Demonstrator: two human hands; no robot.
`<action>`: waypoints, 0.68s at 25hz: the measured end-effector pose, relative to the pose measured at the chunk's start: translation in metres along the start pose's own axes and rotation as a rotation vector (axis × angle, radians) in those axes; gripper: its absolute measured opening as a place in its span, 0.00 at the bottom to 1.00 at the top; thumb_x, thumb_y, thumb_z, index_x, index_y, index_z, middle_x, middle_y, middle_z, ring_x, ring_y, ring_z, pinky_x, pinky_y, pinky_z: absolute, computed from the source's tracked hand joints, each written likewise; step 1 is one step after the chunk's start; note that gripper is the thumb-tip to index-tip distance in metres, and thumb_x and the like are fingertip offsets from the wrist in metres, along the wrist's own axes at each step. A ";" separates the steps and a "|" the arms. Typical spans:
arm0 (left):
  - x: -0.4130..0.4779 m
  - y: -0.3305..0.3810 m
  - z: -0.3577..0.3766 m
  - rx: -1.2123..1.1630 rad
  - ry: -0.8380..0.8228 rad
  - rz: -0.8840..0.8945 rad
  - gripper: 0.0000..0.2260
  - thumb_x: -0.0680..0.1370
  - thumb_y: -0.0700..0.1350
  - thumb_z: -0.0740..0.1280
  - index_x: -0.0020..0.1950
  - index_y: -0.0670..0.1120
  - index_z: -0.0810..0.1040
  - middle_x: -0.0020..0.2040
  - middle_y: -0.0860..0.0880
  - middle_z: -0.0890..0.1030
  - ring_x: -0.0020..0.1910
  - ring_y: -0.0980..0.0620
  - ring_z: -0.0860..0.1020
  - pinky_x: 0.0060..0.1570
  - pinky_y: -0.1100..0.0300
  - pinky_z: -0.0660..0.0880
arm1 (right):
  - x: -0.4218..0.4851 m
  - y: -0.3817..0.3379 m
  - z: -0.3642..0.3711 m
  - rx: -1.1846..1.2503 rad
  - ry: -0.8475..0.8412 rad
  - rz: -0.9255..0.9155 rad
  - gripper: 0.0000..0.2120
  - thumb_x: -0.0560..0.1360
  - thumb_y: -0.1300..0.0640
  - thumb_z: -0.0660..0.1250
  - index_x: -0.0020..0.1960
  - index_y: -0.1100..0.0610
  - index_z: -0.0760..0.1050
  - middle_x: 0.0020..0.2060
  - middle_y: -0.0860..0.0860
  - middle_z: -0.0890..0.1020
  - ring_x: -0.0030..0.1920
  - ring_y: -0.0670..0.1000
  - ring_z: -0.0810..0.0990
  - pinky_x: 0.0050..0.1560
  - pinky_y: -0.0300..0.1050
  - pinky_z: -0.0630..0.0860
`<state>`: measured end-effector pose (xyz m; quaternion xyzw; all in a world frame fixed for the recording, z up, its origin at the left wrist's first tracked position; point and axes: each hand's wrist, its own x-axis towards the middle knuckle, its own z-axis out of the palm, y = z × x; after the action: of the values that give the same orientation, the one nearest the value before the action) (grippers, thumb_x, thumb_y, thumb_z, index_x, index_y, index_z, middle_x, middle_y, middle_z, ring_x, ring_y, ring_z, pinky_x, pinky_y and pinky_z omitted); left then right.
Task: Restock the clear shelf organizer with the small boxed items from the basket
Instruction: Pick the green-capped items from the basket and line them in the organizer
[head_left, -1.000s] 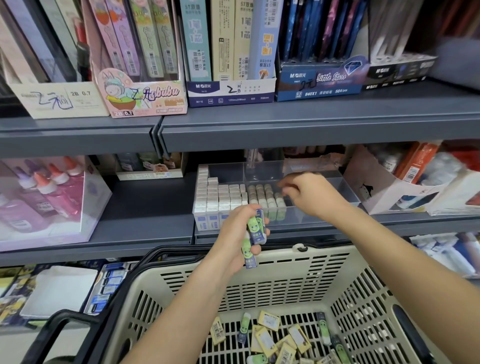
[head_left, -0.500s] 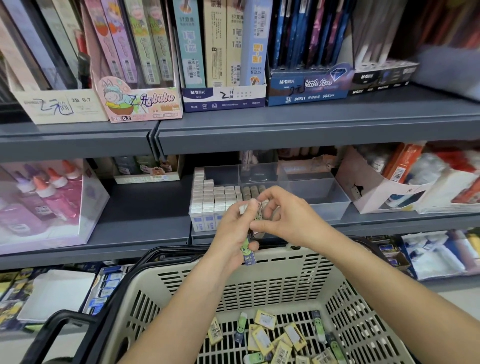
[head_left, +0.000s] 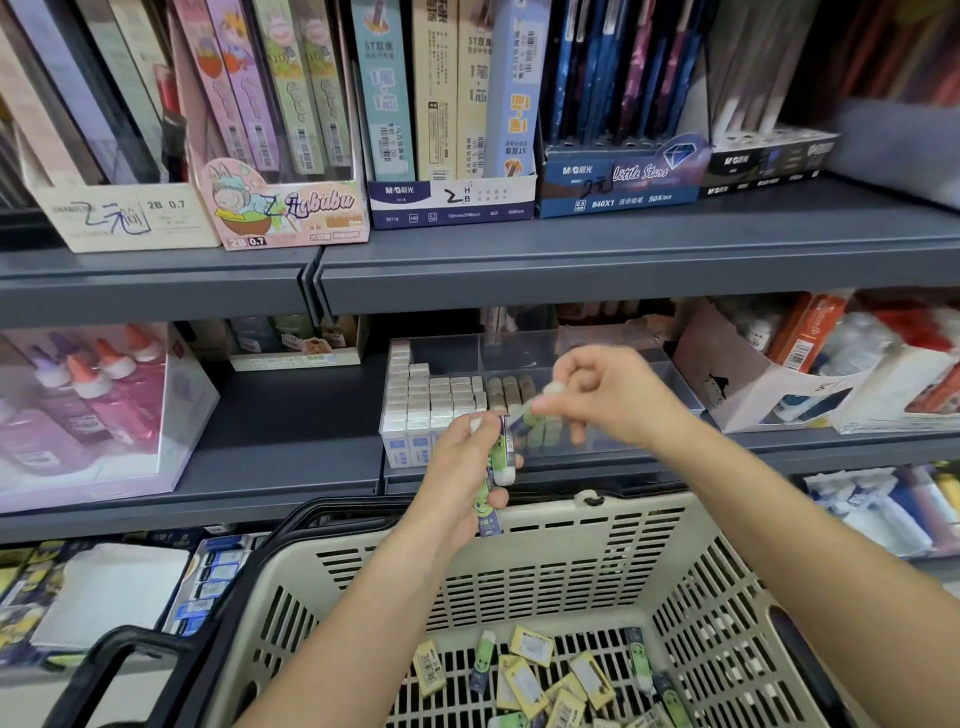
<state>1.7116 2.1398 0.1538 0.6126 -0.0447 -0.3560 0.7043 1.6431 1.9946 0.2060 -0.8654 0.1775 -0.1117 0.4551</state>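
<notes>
The clear shelf organizer (head_left: 670, 371) stands on the middle shelf, its left compartments packed with rows of small white boxes (head_left: 431, 402) and a few greenish ones behind my hands. My left hand (head_left: 462, 467) is closed around a small bunch of green boxed items (head_left: 496, 483), just in front of the organizer. My right hand (head_left: 608, 395) pinches one green boxed item (head_left: 530, 413) by its end, beside the left hand and over the organizer's front edge. Below, the beige basket (head_left: 561, 561) holds several loose green and yellow small boxes (head_left: 540, 680).
An open white carton (head_left: 737, 384) of goods stands right of the organizer. A clear case of pink glue bottles (head_left: 88, 410) sits at far left. The grey upper shelf (head_left: 571, 260) overhangs closely, carrying pencil-lead display boxes. The basket's black handle (head_left: 119, 670) lies at lower left.
My right hand came back from the organizer to my left hand, took one green boxed item from the bunch, and now lifts it away to the right.
</notes>
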 end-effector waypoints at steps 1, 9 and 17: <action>0.001 0.000 -0.001 -0.008 0.001 0.006 0.05 0.80 0.47 0.61 0.48 0.49 0.75 0.31 0.51 0.81 0.28 0.55 0.76 0.18 0.68 0.60 | 0.007 0.002 -0.009 -0.007 0.056 0.011 0.10 0.66 0.52 0.75 0.36 0.52 0.74 0.22 0.47 0.80 0.23 0.43 0.75 0.30 0.38 0.69; 0.004 -0.005 -0.009 0.007 -0.006 0.004 0.06 0.80 0.47 0.62 0.50 0.48 0.77 0.38 0.49 0.82 0.32 0.54 0.77 0.18 0.66 0.61 | 0.060 0.021 -0.019 -0.691 0.087 0.057 0.05 0.75 0.53 0.64 0.46 0.43 0.78 0.48 0.47 0.82 0.45 0.52 0.77 0.46 0.44 0.75; 0.007 -0.005 -0.013 0.014 -0.006 -0.004 0.05 0.80 0.47 0.62 0.50 0.49 0.77 0.35 0.51 0.82 0.31 0.54 0.77 0.18 0.66 0.60 | 0.072 0.040 0.009 -0.794 -0.126 0.089 0.12 0.76 0.61 0.57 0.51 0.56 0.79 0.56 0.55 0.80 0.53 0.59 0.77 0.56 0.51 0.75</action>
<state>1.7212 2.1469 0.1436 0.6167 -0.0480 -0.3586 0.6991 1.7032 1.9506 0.1703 -0.9705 0.2160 0.0385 0.1001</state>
